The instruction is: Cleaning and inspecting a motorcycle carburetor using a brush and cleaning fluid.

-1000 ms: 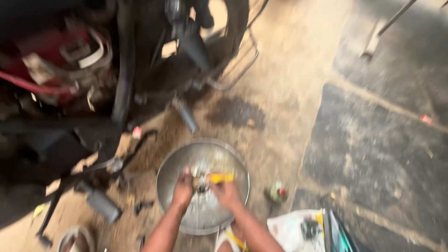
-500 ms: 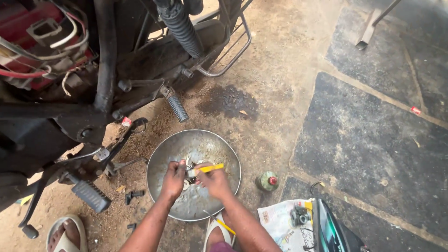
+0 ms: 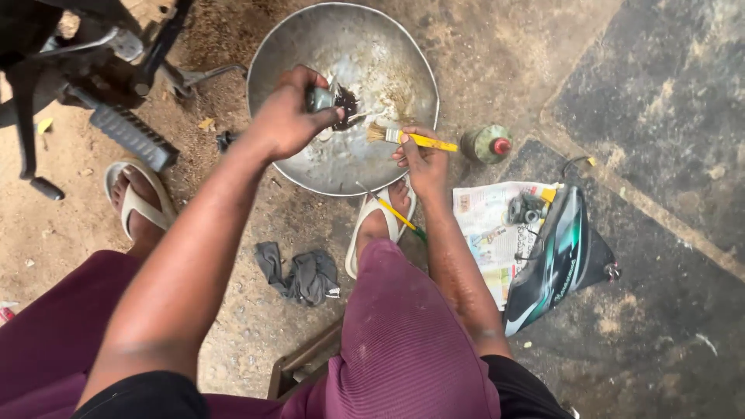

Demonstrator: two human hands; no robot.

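From the head camera, looking straight down, the person's left hand (image 3: 289,116) is closed around a small greasy dark metal part (image 3: 335,99), held above the wide round dented steel basin (image 3: 295,46) that sits on the dirt floor. The right hand (image 3: 423,159) pinches the yellow handle of a small flat paintbrush (image 3: 403,137), fingers wrapped tight, with the pale bristles pointing left toward the metal part and lying just beside it over the middle of the basin.

Both feet wear pale rubber sandals: one sandal (image 3: 132,200) is left of the basin, the other (image 3: 376,225) touches its near rim. A long yellow-handled screwdriver (image 3: 396,213) lies across that second sandal. A crumpled grey rag (image 3: 303,273) lies on the ground between the knees, which are covered in maroon cloth.

Right of the basin a small green can with a red cap (image 3: 486,143) lies on its side. Near it, a sheet of printed newspaper (image 3: 489,225) carries a few dark round metal parts (image 3: 526,208), and a glossy black and teal motorcycle body panel (image 3: 555,260) rests on its right edge. At the upper left, a black ribbed motorcycle footpeg (image 3: 133,138) and frame tubes stand over the dirt.
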